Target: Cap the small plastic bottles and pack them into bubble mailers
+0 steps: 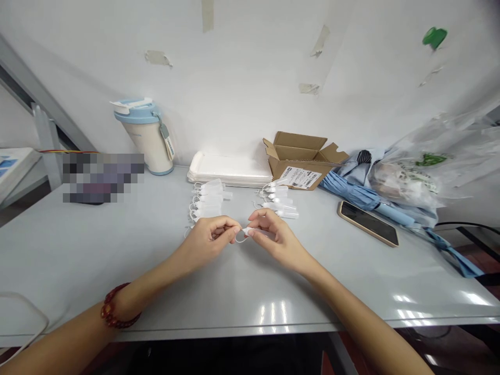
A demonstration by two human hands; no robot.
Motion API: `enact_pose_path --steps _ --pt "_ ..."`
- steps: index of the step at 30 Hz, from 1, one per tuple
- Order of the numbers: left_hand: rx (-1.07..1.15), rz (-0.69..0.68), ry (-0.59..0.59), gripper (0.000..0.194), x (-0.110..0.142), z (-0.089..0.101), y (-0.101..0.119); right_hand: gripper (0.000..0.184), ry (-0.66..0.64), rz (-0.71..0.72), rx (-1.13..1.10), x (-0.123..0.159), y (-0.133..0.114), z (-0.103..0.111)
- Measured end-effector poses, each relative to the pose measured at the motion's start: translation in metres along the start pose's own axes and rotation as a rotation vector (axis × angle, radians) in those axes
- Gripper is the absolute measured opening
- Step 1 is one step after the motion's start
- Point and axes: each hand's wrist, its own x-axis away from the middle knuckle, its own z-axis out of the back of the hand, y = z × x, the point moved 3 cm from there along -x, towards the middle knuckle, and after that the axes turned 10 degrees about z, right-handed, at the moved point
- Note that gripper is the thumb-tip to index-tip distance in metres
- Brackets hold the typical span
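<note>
My left hand (213, 237) and my right hand (273, 235) meet over the middle of the grey table (117, 250), both pinched on one small translucent white plastic bottle (247, 231) with a thin loop hanging under it. Just behind my left hand lies a row of several similar bottles (209, 200). A second row of them (279, 204) lies behind my right hand. A red bead bracelet (113, 312) sits on my left wrist.
A stack of white trays (228, 169) and an open cardboard box (302, 161) stand by the wall. A blue-lidded white jug (146, 135) is at back left. A phone (367, 223), a folded blue umbrella (351, 192) and plastic bags (429, 161) lie right.
</note>
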Motion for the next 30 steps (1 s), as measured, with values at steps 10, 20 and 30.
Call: enact_pose_path --steps 10,20,30 --pt "0.035 -0.055 0.104 0.019 -0.001 0.013 0.003 0.025 -0.108 -0.073 0.026 -0.003 -0.003 0.008" --pt "0.154 0.094 0.057 0.022 -0.004 0.014 -0.001 0.020 0.103 0.102 0.249 -0.005 -0.004 0.017" --pt "0.125 0.079 0.024 0.021 -0.002 0.011 0.002 0.014 0.146 0.188 0.388 -0.002 -0.003 0.012"
